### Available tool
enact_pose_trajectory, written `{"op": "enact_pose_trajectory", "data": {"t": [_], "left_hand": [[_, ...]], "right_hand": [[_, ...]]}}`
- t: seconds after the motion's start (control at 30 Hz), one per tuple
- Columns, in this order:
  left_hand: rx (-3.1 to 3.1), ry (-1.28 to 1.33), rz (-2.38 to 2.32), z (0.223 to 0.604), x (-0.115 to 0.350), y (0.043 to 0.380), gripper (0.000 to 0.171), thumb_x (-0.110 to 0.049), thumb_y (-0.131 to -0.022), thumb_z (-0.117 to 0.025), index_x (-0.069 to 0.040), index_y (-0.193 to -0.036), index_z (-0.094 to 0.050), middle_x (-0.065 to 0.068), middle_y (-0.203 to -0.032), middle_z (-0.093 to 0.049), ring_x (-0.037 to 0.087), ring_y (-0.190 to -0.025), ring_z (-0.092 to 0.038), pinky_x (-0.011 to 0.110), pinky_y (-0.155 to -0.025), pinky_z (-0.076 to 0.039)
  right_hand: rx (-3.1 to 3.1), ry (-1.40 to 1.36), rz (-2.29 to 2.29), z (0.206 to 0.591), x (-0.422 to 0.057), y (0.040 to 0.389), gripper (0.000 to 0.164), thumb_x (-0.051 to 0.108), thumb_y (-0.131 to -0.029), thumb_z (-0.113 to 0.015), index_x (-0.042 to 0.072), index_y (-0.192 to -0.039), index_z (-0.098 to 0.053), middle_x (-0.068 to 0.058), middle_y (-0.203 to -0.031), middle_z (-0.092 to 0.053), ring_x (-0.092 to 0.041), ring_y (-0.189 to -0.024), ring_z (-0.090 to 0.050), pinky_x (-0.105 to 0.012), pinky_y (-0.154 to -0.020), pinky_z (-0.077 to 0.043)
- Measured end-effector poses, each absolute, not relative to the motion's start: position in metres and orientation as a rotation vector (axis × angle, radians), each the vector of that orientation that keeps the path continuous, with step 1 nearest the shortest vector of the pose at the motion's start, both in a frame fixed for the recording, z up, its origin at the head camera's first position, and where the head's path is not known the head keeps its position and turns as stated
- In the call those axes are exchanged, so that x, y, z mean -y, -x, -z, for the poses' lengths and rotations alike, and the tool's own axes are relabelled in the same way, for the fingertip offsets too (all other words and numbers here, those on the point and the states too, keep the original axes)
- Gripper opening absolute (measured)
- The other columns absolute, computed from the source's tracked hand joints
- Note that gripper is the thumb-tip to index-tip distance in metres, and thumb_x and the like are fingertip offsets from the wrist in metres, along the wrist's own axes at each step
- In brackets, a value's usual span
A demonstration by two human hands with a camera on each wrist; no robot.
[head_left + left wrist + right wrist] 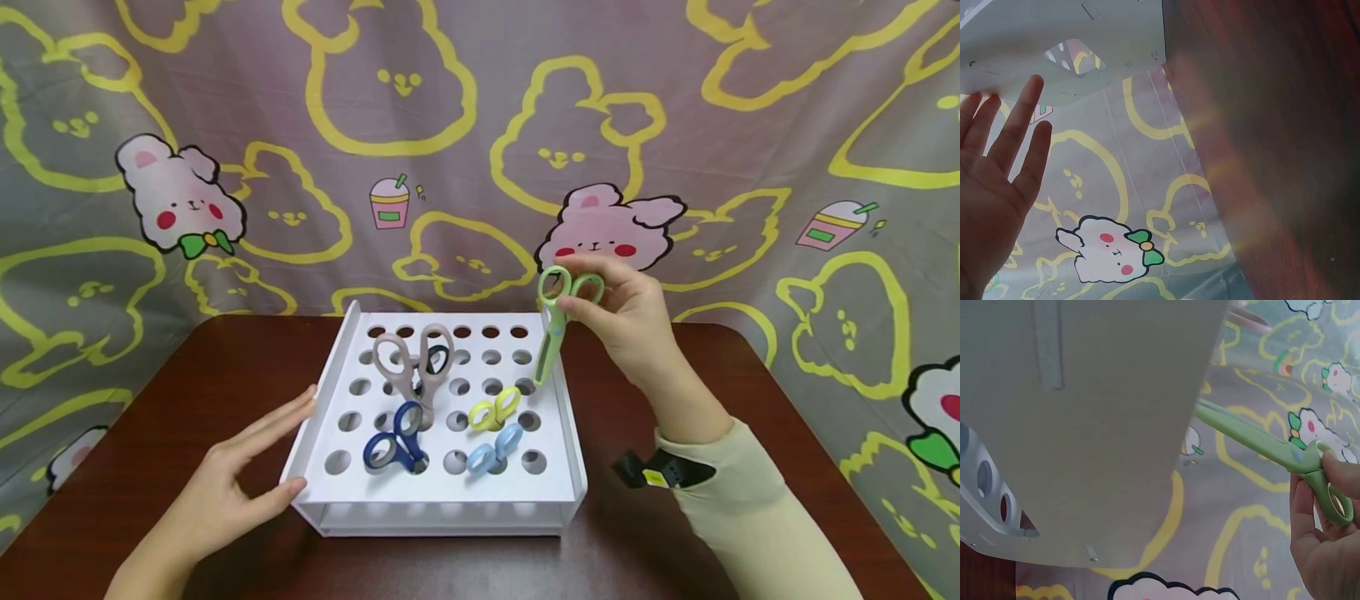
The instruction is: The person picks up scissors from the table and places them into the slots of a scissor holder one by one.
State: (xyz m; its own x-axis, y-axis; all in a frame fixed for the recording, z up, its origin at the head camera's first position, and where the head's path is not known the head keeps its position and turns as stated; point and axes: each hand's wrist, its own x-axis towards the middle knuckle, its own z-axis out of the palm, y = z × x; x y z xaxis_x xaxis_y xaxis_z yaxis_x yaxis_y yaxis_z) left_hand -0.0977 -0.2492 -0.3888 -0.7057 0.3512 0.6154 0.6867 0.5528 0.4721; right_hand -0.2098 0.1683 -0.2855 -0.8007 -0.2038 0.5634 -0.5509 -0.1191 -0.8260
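Green scissors (pixel 556 330) hang blades down from my right hand (pixel 626 321), which pinches them by the handle loops above the rack's back right part. The right wrist view shows the green scissors (pixel 1254 437) beside the rack's side wall. My left hand (pixel 225 483) touches the left wall of the white rack (pixel 450 487) with fingers spread and fairly straight. Several scissors stand in the rack's holes: pinkish-grey ones (pixel 415 367), dark blue ones (pixel 397 442), small yellow ones (pixel 495 408) and light blue ones (pixel 495 450). Their blades are mostly hidden below the top board.
The rack, with rows of round holes, stands on a dark reddish-brown table (pixel 217 375). Behind the table hangs a curtain (pixel 465 183) with cartoon animals. Raised side walls edge the rack at left and right.
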Motion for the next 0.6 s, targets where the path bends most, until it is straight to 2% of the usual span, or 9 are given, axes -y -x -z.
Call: {"op": "enact_pose_trajectory", "data": {"t": [0.17,0.4,0.6], "left_hand": [[2.301,0.865,0.987,0.389,0.250,0.100,0.081,0.004,-0.058,-0.085,0.001,-0.135,-0.059,0.014,-0.146,-0.055,0.007,-0.139,-0.047,0.011,-0.111,-0.032],[2.314,0.856,0.992,0.390,0.250,0.099,0.081,0.004,-0.059,-0.085,0.000,-0.135,-0.059,0.014,-0.147,-0.054,0.006,-0.139,-0.047,0.010,-0.111,-0.031],[2.326,0.850,0.999,0.390,0.250,0.099,0.081,0.004,-0.060,-0.085,0.000,-0.136,-0.059,0.013,-0.148,-0.053,0.006,-0.140,-0.046,0.009,-0.110,-0.031]], "right_hand": [[1.861,-0.905,-1.956,0.290,-0.159,0.213,0.044,-0.021,-0.081,-0.065,0.008,-0.114,-0.071,0.003,-0.098,-0.071,-0.011,-0.080,-0.061,-0.018,-0.070,-0.056],[1.889,-0.999,-1.856,0.296,-0.146,0.216,0.034,-0.015,-0.082,-0.069,-0.012,-0.115,-0.061,0.007,-0.097,-0.071,-0.009,-0.079,-0.063,-0.018,-0.069,-0.053],[1.898,-1.103,-1.852,0.302,-0.138,0.219,0.034,-0.012,-0.083,-0.070,-0.016,-0.114,-0.058,0.006,-0.097,-0.071,-0.008,-0.076,-0.060,-0.018,-0.065,-0.051]]}}
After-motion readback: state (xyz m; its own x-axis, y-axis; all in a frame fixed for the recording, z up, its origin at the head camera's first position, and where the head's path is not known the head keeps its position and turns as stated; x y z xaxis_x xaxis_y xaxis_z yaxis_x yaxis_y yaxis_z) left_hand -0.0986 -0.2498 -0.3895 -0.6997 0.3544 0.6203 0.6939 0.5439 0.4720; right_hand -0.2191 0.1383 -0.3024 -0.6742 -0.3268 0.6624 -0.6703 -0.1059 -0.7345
